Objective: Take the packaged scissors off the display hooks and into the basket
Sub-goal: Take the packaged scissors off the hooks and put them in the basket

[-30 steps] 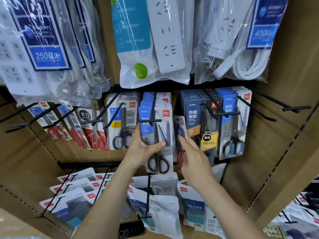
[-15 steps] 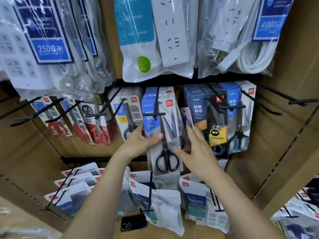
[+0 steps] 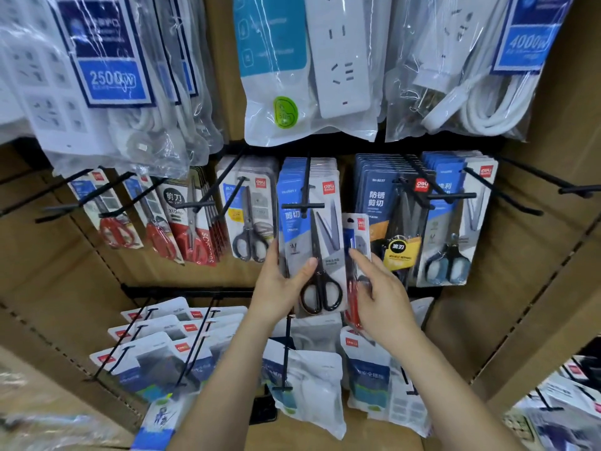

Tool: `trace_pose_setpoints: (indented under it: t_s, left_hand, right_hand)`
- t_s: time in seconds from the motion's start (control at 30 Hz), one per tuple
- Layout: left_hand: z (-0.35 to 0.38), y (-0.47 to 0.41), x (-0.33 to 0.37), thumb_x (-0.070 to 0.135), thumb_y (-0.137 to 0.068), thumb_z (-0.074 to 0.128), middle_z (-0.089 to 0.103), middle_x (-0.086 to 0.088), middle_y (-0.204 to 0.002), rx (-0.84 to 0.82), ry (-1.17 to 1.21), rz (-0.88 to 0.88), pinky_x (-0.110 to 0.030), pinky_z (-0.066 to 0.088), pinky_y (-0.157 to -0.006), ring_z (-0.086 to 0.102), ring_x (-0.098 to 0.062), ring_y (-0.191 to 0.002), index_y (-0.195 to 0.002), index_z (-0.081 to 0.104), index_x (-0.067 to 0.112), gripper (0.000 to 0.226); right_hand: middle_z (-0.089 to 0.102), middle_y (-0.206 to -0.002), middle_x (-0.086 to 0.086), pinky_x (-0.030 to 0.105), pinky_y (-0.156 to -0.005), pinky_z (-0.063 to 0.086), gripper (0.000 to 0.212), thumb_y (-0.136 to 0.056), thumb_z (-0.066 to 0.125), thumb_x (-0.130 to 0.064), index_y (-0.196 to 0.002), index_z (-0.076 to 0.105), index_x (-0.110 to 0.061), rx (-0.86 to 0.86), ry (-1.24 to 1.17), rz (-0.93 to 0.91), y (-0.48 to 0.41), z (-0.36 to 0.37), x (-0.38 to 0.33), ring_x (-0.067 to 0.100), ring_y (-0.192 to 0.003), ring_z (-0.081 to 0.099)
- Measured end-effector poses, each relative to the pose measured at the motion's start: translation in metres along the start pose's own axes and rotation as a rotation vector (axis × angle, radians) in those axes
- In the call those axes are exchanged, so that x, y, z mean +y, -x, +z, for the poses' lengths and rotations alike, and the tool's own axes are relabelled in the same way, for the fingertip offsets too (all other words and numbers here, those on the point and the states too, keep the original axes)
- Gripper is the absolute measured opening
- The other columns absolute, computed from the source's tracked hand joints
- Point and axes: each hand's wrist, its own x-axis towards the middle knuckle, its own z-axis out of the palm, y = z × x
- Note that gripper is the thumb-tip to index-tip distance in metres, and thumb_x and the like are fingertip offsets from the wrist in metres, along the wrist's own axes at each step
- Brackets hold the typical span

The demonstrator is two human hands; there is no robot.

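Our left hand [image 3: 279, 288] grips the black scissors pack [image 3: 317, 229] near the middle of the view. The thumb lies on the front of the pack. The other fingers go behind its left edge. This pack is the front one of a stack and hangs on a black hook [image 3: 304, 206], at 12 o'clock from the hand.

At 3 o'clock from that pack, just beside it, is a small red scissors pack [image 3: 357, 229]. Our right hand [image 3: 382, 297] holds it low down, with one finger lying along its front. We cannot see the thumb. The top of the small pack sticks up free in front of the dark blue packs [image 3: 377, 196].

At 9 o'clock from the black scissors pack hang a grey scissors pack [image 3: 250, 222] and, farther out, red scissors packs [image 3: 156, 229]. At 12 o'clock hang big bags of power strips [image 3: 309, 76]. At 6 o'clock hang white pouches [image 3: 309, 385].
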Motion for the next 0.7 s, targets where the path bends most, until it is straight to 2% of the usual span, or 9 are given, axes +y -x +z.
trace_pose_setpoints:
  t_s: [0.07,0.13,0.23,0.3,0.37,0.4,0.47,0.53,0.7]
  left_hand:
    - [0.0,0.004,0.002,0.036,-0.088,0.071,0.051,0.021,-0.136,0.023,0.001,-0.028,-0.007,0.04,-0.098,0.046,0.024,-0.115,-0.147,0.029,0.033,0.072]
    - [-0.003,0.01,0.003,0.043,-0.086,0.071,0.034,0.012,-0.157,0.022,-0.045,-0.064,-0.026,0.032,-0.115,0.031,0.002,-0.142,-0.157,0.015,0.03,0.091]
    - [-0.007,0.026,0.007,0.044,-0.089,0.067,0.024,0.015,-0.16,0.086,-0.195,-0.024,-0.038,0.027,-0.12,0.021,-0.006,-0.147,-0.156,0.016,0.035,0.085]
    - [-0.005,0.04,0.016,0.039,-0.091,0.065,0.039,0.017,-0.151,0.147,-0.159,0.07,-0.036,0.035,-0.116,0.036,0.0,-0.138,-0.146,0.034,0.04,0.064]
    - [0.0,0.054,0.031,0.045,-0.088,0.065,0.057,0.02,-0.131,0.102,0.012,0.098,-0.033,0.049,-0.105,0.053,0.007,-0.12,-0.129,0.049,0.043,0.044]
    - [0.002,0.06,0.039,0.049,-0.087,0.067,0.063,0.019,-0.123,0.056,0.102,0.089,-0.035,0.052,-0.1,0.059,0.004,-0.115,-0.125,0.053,0.042,0.041]
    - [0.004,0.067,0.053,0.053,-0.083,0.07,0.07,0.009,-0.119,-0.005,0.24,0.071,-0.039,0.055,-0.094,0.066,-0.009,-0.111,-0.125,0.056,0.036,0.048]
    - [0.003,0.07,0.068,0.043,-0.081,0.071,0.075,0.002,-0.11,0.002,0.342,0.057,-0.038,0.06,-0.084,0.071,-0.017,-0.102,-0.12,0.059,0.031,0.042]
    - [-0.014,0.077,0.081,0.011,-0.089,0.064,0.076,0.001,-0.078,0.186,0.42,0.081,-0.025,0.057,-0.055,0.072,-0.011,-0.068,-0.091,0.064,0.016,0.005]
  right_hand:
    - [0.042,-0.153,-0.004,0.001,-0.103,0.02,0.059,-0.098,0.043,0.003,-0.146,0.043,-0.032,0.098,-0.029,-0.008,0.006,-0.004,0.0,0.002,-0.137,0.036]
    - [0.047,-0.145,-0.015,-0.007,-0.095,0.024,0.065,-0.096,0.044,0.008,-0.141,0.046,-0.04,0.198,-0.095,-0.049,0.016,-0.015,-0.002,-0.017,-0.121,0.04]
    - [0.042,-0.141,-0.034,0.007,-0.096,0.038,0.072,-0.096,0.045,0.009,-0.138,0.042,-0.05,0.295,-0.24,-0.107,0.031,-0.033,-0.006,-0.021,-0.112,0.046]
    - [0.047,-0.143,-0.027,0.024,-0.094,0.051,0.081,-0.095,0.048,0.009,-0.138,0.035,-0.058,0.292,-0.416,-0.09,0.041,-0.043,-0.011,-0.009,-0.11,0.057]
    - [0.063,-0.133,-0.009,0.059,-0.084,0.056,0.091,-0.095,0.051,0.01,-0.133,0.028,-0.068,0.218,-0.614,-0.053,0.048,-0.05,-0.021,0.029,-0.101,0.07]
    - [0.07,-0.123,-0.005,0.062,-0.077,0.056,0.092,-0.095,0.052,0.01,-0.131,0.026,-0.07,0.164,-0.682,-0.034,0.051,-0.053,-0.025,0.038,-0.091,0.071]
    - [0.076,-0.107,0.0,0.046,-0.07,0.061,0.083,-0.093,0.055,0.01,-0.138,0.029,-0.055,0.045,-0.764,-0.001,0.054,-0.054,-0.027,0.03,-0.084,0.074]
    - [0.078,-0.099,0.003,0.032,-0.067,0.06,0.065,-0.091,0.057,0.011,-0.134,0.046,-0.036,-0.038,-0.772,0.026,0.056,-0.052,-0.029,0.021,-0.082,0.075]
    - [0.078,-0.096,0.0,0.027,-0.073,0.057,0.026,-0.087,0.064,-0.021,-0.113,0.068,-0.019,-0.211,-0.672,0.055,0.061,-0.039,-0.026,0.014,-0.087,0.074]
